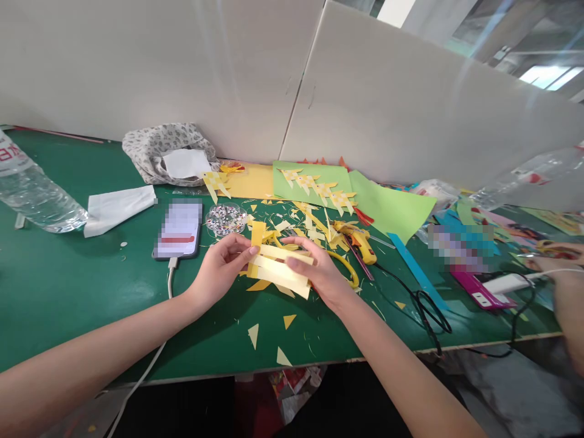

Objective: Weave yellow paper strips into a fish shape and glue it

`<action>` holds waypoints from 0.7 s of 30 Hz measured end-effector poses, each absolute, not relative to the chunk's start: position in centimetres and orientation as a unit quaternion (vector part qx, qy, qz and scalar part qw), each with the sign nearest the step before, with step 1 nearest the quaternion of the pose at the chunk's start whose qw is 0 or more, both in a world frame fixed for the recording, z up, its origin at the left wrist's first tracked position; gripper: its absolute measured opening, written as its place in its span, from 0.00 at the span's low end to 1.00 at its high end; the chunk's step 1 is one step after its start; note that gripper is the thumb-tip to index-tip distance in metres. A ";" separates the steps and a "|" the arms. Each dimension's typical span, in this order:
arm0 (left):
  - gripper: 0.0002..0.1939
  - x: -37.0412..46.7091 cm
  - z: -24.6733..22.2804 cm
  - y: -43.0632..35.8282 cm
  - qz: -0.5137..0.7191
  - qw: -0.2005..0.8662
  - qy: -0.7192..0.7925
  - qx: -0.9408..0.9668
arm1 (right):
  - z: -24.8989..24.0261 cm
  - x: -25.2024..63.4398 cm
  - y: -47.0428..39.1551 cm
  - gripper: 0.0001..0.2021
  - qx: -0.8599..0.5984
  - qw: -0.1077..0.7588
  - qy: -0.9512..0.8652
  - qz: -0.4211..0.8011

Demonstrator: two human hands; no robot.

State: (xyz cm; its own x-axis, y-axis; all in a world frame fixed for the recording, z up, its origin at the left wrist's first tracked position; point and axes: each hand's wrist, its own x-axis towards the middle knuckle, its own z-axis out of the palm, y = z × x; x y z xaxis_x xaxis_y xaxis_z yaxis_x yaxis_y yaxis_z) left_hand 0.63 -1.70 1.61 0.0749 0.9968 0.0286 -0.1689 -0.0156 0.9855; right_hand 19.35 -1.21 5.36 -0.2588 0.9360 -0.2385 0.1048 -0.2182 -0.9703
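Green table (55, 292), scraps (289, 321) scattered; left hand (216, 267) pinches yellow strip (258, 233), right hand (325, 271) grips pale strips (280, 277) crossing it; glue gun (362, 242) near right hand.

Light is bright and even over the green tabletop (91, 304), with only faint shadows; beneath its front edge, the lower middle falls dark. A window (550, 76) glares white at upper right, and pale streaks cross the wall panels (159, 67) along the top. The right hand (326, 274) looks slightly blurred — a co-worker's hand (563, 258) at the right edge too. Wide-angle stretching pulls the outer edges — pixel blocks mask the phone (180, 228) screen.
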 end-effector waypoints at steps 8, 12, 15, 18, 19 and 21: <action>0.07 0.4 1.4 -1.4 0.497 0.525 0.446 0.528 | 4.6 20.4 -0.6 0.30 -0.550 0.301 -0.604 0.492; 0.06 0.3 1.4 -1.3 0.487 0.519 0.454 0.535 | 5.0 20.7 -0.3 0.27 -0.543 0.382 -0.619 0.420; 0.06 0.5 1.5 -1.6 0.463 0.520 0.447 0.562 | 5.1 20.2 -0.7 0.21 -0.532 0.387 -0.662 0.360; 0.06 0.6 1.5 -1.8 0.443 0.545 0.427 0.570 | 4.4 19.3 -1.3 0.21 -0.510 0.320 -0.694 0.394; 0.06 0.6 1.5 -1.9 0.440 0.557 0.422 0.563 | 4.1 19.0 -1.4 0.22 -0.508 0.310 -0.693 0.407; 0.07 0.7 1.4 -1.9 0.437 0.582 0.417 0.544 | 3.3 18.7 -1.5 0.25 -0.515 0.304 -0.684 0.418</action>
